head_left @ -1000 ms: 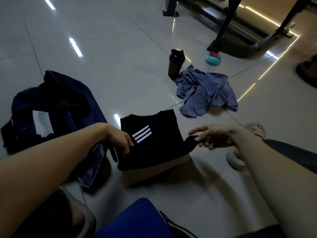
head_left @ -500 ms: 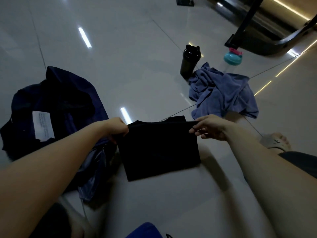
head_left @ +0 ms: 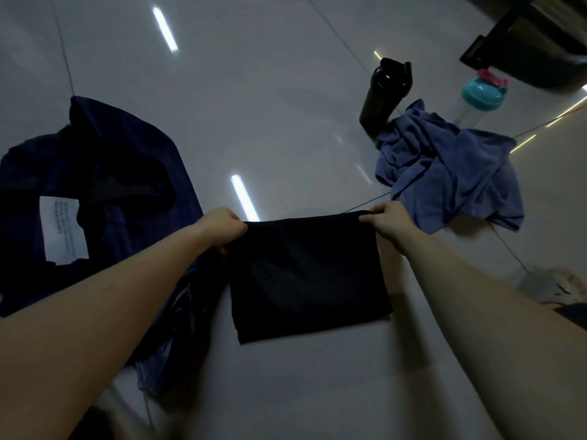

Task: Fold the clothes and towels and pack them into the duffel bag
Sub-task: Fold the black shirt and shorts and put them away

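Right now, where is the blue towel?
Head view, right side: the blue towel lies crumpled on the floor just beyond the right hand, beside the black shaker bottle.

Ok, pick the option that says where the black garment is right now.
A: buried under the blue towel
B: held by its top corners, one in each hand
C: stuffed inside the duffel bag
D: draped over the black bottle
B: the left hand and the right hand each grip a top corner of the folded black garment, which sits between the duffel bag and the blue towel.
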`<state>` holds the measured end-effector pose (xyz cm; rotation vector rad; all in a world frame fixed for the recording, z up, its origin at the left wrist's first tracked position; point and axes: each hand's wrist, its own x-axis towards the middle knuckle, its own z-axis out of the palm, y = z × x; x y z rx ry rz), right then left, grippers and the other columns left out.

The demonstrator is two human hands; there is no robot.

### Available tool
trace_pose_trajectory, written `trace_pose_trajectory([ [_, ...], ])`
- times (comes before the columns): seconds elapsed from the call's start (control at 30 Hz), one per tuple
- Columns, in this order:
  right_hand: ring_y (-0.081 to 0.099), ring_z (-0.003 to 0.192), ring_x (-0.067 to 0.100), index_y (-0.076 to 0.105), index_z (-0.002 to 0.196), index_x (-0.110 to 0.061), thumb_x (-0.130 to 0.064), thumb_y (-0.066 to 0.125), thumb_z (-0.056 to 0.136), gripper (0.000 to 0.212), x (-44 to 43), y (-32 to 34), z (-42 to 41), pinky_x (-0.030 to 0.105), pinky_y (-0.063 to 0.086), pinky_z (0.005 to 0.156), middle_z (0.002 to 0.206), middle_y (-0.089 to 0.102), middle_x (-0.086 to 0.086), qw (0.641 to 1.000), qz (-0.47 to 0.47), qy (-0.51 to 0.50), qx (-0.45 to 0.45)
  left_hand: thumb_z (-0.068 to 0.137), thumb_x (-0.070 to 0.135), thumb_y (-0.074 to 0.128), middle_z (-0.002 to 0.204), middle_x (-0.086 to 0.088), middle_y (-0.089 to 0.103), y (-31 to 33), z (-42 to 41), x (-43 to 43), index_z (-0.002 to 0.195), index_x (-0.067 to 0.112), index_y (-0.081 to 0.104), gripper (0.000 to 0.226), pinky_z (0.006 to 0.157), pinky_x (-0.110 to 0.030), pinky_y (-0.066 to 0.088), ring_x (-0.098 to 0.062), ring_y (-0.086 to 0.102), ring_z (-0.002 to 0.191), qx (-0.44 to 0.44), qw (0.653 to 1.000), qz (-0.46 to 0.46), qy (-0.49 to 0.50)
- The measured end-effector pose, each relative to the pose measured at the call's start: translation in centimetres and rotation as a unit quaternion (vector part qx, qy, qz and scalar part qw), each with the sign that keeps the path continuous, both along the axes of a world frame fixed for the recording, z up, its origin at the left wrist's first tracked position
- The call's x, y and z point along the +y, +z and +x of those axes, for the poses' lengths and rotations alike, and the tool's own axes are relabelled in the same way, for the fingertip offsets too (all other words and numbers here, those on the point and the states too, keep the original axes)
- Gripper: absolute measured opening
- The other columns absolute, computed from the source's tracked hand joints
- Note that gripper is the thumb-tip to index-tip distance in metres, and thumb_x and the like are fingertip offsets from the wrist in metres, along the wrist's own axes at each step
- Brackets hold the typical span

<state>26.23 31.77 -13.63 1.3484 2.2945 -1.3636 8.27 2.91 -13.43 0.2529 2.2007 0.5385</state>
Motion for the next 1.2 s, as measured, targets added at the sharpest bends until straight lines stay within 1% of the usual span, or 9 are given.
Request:
trace_pose_trajectory([
  [0.13,0.042,0.068,0.020,0.045,0.072,-0.011,-0.011,0.062,0.094,0.028,0.3,-2.3,0.0,0.033,0.031,0.063,0.070,0.041,0.011,1.000,0.003,-0.005,0.014,0.090,0.015,0.056,0.081,-0.013,0.072,-1.6,-0.4,-0.2,0.083,0.008,0.071,0.017,0.071,-0.041,0.061,-0.029,0.069,0.067,0.034,0.999,-0.001,-0.019],
  [0.3,0.044,0.061,0.021,0.041,0.063,-0.013,-0.016,0.059,0.098,0.040,0.7,-3.5,-0.4,0.033,0.029,0.055,0.060,0.042,0.004,0.998,0.065,0.011,-0.002,0.090,0.016,0.054,0.081,-0.017,0.074,-2.5,-1.0,0.3,0.089,0.001,0.070,0.022,0.070,-0.046,0.062,-0.034,0.073,0.072,0.044,0.998,-0.037,-0.004],
  [0.37,0.052,0.069,0.026,0.044,0.064,-0.013,-0.019,0.060,0.098,0.038,0.8,-4.1,-0.7,0.033,0.034,0.059,0.061,0.046,0.004,0.997,0.081,0.012,-0.014,0.091,0.016,0.051,0.081,-0.018,0.073,-2.7,-0.8,0.4,0.089,0.000,0.068,0.024,0.066,-0.042,0.061,-0.034,0.072,0.070,0.068,0.996,-0.050,0.011],
  [0.5,0.058,0.097,0.037,0.056,0.093,-0.007,-0.018,0.055,0.097,0.012,0.0,-4.2,-0.4,0.037,0.043,0.074,0.098,0.060,0.015,0.975,0.217,-0.013,-0.035,0.098,0.023,0.046,0.103,-0.010,0.065,-2.7,2.0,0.2,0.116,0.007,0.057,0.026,0.070,-0.043,0.054,-0.029,0.061,0.083,0.296,0.954,-0.030,0.037],
  [0.6,0.052,0.112,0.040,0.057,0.118,-0.003,-0.013,0.055,0.091,0.029,-2.7,-3.7,0.1,0.047,0.044,0.091,0.122,0.056,0.020,0.934,0.354,0.051,0.014,0.096,0.031,0.052,0.127,-0.013,0.054,-3.4,6.7,1.2,0.138,0.011,0.047,0.046,0.092,-0.048,0.047,-0.032,0.054,0.111,0.388,0.918,0.062,-0.043],
  [0.7,0.048,0.130,0.039,0.055,0.135,-0.001,-0.016,0.063,0.088,0.049,-6.8,-5.4,1.6,0.049,0.042,0.107,0.143,0.050,0.022,0.889,0.398,0.219,0.058,0.099,0.042,0.046,0.158,-0.014,0.035,-5.9,10.6,2.4,0.154,0.011,0.033,0.064,0.120,-0.048,0.027,-0.031,0.032,0.145,0.385,0.906,0.072,-0.162],
  [0.83,0.028,0.149,0.030,0.039,0.152,-0.007,-0.033,0.048,0.096,0.063,-8.4,-8.1,3.7,0.050,0.025,0.121,0.164,0.026,0.015,0.844,0.412,0.343,0.012,0.100,0.061,0.016,0.169,-0.014,0.003,-8.8,11.5,1.6,0.163,0.017,0.006,0.078,0.126,-0.051,0.006,-0.027,0.000,0.157,0.357,0.905,-0.006,-0.232],
  [1.03,0.002,0.156,0.024,0.014,0.162,-0.024,-0.053,0.027,0.101,0.069,-6.4,-9.5,4.3,0.046,0.007,0.126,0.170,0.005,0.006,0.859,0.377,0.346,-0.031,0.097,0.070,0.019,0.169,-0.015,-0.002,-9.9,11.2,0.1,0.163,0.016,0.001,0.087,0.126,-0.053,0.006,-0.028,-0.008,0.157,0.356,0.906,-0.011,-0.228],
  [1.2,0.006,0.156,0.025,0.014,0.161,-0.023,-0.059,0.020,0.099,0.072,-4.6,-9.4,2.7,0.049,0.010,0.124,0.169,0.009,0.006,0.880,0.370,0.291,-0.064,0.097,0.069,0.021,0.169,-0.015,0.001,-9.3,10.8,0.6,0.163,0.014,0.008,0.087,0.126,-0.052,0.004,-0.028,-0.006,0.157,0.347,0.913,-0.017,-0.212],
])
